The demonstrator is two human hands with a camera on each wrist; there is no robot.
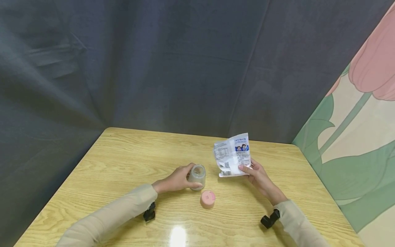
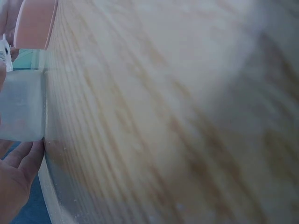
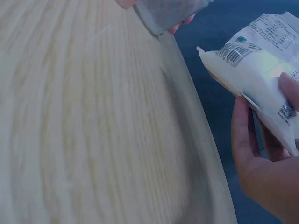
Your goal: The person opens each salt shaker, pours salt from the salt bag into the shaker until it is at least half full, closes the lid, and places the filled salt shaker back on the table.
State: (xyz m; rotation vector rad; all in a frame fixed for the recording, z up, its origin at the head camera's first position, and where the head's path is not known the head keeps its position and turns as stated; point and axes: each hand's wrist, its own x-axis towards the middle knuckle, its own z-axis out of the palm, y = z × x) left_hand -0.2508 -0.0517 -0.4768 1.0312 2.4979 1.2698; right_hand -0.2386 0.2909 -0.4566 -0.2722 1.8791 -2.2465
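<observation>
My left hand (image 1: 179,178) grips a small frosted jar (image 1: 197,176) around its side, thumb in front and fingers behind. The jar stands upright on the wooden table with its mouth uncovered; its pale wall (image 2: 21,105) fills the left edge of the left wrist view. Just in front of the jar lies a pink lid (image 1: 207,199). To the right, my right hand (image 1: 259,176) holds a white printed pouch (image 1: 232,156) by its lower right corner, thumb on the near face and fingers behind. In the right wrist view the pouch (image 3: 261,60) is tilted and raised off the table.
The yellow wood-grain table (image 1: 139,151) stretches out on both sides of the hands. Behind it hangs a dark grey curtain (image 1: 185,68). A wall with a painted tulip (image 1: 374,65) borders the right side.
</observation>
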